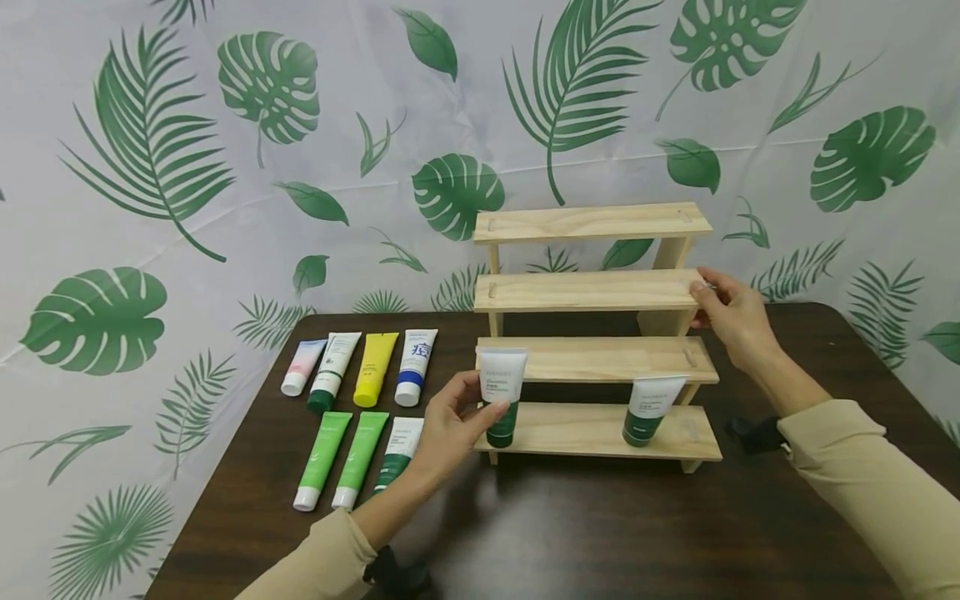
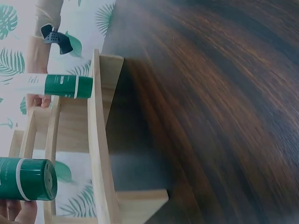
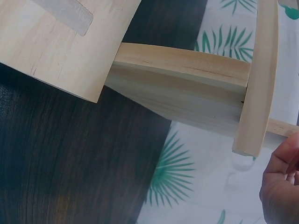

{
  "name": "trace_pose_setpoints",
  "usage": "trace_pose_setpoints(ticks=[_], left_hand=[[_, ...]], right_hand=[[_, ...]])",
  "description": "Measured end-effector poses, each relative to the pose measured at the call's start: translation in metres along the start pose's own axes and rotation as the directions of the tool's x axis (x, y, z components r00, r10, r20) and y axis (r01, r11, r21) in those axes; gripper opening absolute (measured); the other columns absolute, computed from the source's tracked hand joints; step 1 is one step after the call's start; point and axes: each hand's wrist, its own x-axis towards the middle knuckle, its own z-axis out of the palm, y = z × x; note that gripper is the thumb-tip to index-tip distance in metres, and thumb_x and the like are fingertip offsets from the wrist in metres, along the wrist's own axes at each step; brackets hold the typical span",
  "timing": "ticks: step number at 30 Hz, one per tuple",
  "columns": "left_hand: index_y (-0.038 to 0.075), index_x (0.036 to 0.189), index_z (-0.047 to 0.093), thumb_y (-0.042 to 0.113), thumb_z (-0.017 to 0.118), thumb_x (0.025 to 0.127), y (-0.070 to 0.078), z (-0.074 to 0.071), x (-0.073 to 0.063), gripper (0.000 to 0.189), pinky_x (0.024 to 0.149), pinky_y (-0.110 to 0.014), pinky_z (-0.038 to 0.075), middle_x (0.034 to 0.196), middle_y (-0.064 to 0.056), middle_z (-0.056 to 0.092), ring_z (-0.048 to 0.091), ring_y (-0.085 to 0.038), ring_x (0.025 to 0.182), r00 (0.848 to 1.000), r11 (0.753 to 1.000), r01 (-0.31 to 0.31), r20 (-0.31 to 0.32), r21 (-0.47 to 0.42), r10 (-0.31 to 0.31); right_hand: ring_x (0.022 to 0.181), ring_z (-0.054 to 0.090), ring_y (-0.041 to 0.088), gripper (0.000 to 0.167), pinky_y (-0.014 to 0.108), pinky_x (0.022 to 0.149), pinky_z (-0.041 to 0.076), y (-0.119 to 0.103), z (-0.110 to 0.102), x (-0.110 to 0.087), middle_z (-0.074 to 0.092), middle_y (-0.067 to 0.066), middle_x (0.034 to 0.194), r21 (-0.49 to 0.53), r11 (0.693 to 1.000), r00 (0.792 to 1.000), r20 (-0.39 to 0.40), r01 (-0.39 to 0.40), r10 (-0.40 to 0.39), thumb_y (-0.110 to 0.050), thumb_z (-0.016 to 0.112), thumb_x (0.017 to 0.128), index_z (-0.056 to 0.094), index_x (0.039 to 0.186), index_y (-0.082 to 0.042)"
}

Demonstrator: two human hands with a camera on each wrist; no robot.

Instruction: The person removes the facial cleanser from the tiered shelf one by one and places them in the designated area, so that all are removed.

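My left hand pinches a white and green squeeze tube, cap down, in front of the left end of the lowest shelf of a stepped wooden rack. In the left wrist view the tube's green cap shows beside the fingertips. My right hand grips the right end of the rack's second shelf from the top, its thumb at the shelf edge. A matching white and green tube stands cap down toward the right of the lowest shelf. Part of the right hand appears at the right wrist view's edge.
Left of the rack, two rows of tubes lie on the dark wooden table: a yellow tube, a blue-banded white tube, two light green tubes and others. A leaf-patterned cloth hangs behind the table.
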Motion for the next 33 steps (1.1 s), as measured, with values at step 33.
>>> trace_pose_setpoints(ticks=[33], left_hand=[[0.004,0.129,0.055,0.034,0.065,0.089,-0.011,-0.12,-0.024,0.05,0.076,-0.018,0.047,0.116,-0.014,0.062,0.054,-0.015,0.095,0.917,0.889,0.381,-0.229,0.255,-0.327]], right_hand=[[0.067,0.056,-0.001,0.062,0.012,0.057,0.05,0.0,0.0,-0.001,0.051,-0.011,0.086,-0.005,1.0,1.0,0.009,0.008,-0.008,-0.027,0.045,0.099,0.023,0.144,0.009]])
